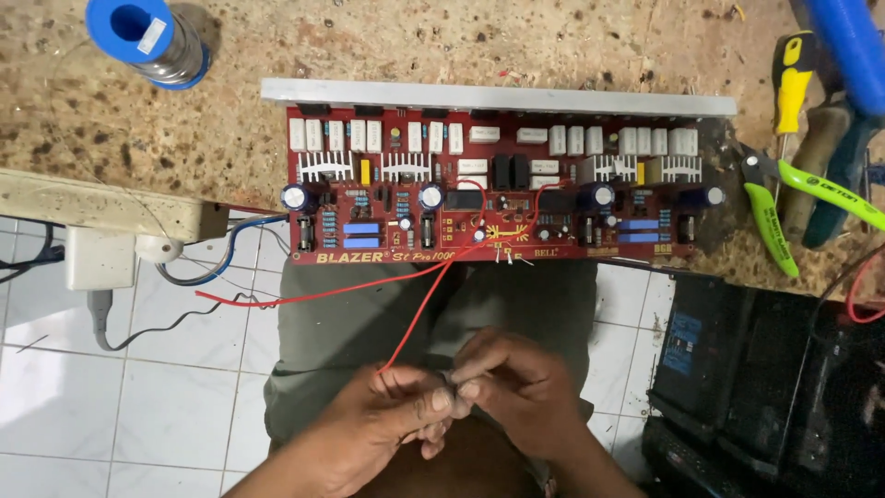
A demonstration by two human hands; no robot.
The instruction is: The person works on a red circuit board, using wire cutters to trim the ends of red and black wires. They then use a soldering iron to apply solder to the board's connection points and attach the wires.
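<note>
My left hand (392, 406) and my right hand (516, 387) meet over my lap, fingertips pinched together on the free end of a thin red wire (419, 318). That wire runs up to a long red circuit board (498, 198) lying at the edge of the workbench. A second red wire (304, 293) trails from the board out to the left. The board carries white blocks, blue capacitors and finned silver heat sinks, with a grey metal bar (498, 96) along its far edge.
A blue spool of solder (147, 39) stands at the back left. Green-handled cutters (784, 207) and a yellow-and-black screwdriver (793, 78) lie to the right of the board. A white power strip (101, 258) hangs at left, black boxes (765, 378) sit lower right.
</note>
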